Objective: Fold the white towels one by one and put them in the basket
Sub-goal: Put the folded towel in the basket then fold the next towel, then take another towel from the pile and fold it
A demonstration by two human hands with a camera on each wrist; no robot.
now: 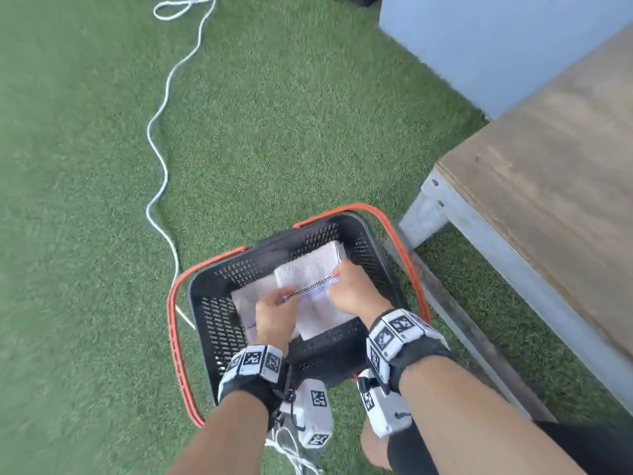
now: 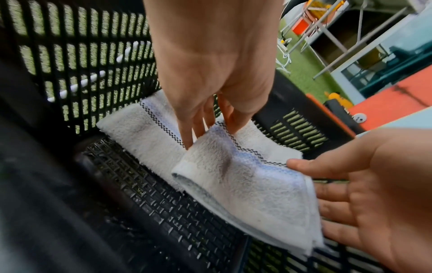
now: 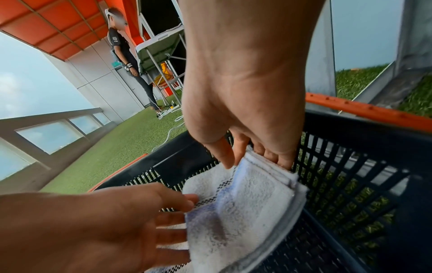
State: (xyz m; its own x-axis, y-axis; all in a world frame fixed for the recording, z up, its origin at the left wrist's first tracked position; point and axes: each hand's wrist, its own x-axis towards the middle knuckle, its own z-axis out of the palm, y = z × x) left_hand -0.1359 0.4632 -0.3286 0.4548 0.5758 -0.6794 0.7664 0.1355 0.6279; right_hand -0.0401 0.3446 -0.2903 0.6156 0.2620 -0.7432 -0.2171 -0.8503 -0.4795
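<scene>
Both hands lower a folded white towel (image 1: 310, 286) into the black basket (image 1: 212, 323) on the turf, the left hand (image 1: 274, 311) pinching one end and the right hand (image 1: 351, 289) gripping the stacked edges at the other. Another folded towel (image 2: 140, 129) lies just beneath the left fingers; an uneven release could spring the folds or ruck that towel. The mesh walls crowd both wrists, a wooden bench (image 1: 548, 200) beyond the right.

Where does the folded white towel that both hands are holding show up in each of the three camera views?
Head: folded white terry towel, lower centre, inside the black plastic basket.
Left wrist: towel centre right, under the left hand.
Right wrist: towel lower centre, below the right hand.
Shared landmark: its black checkered stripe.
</scene>
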